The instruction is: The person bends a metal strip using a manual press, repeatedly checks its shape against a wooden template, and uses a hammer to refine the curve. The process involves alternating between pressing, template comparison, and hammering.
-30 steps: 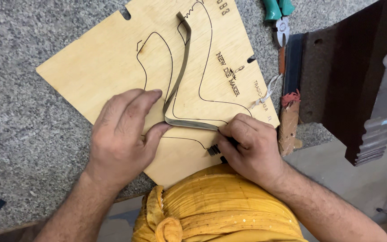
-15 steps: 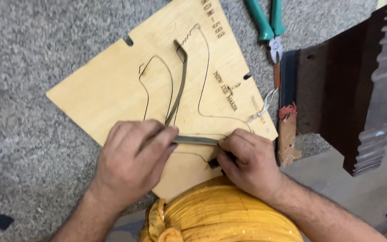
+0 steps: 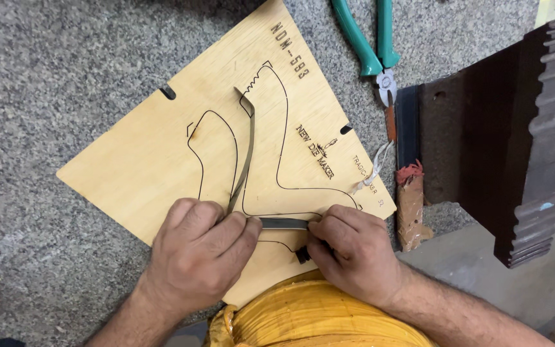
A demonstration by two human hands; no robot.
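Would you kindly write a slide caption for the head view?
Left hand and right hand press a bent metal strip onto a plywood board.

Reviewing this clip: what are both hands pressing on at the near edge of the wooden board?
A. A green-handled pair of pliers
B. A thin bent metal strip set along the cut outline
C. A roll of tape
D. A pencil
B: the left hand and right hand pinch a thin metal strip that bends up along the outline cut in the wooden board; the green-handled pliers lie untouched beyond the board.
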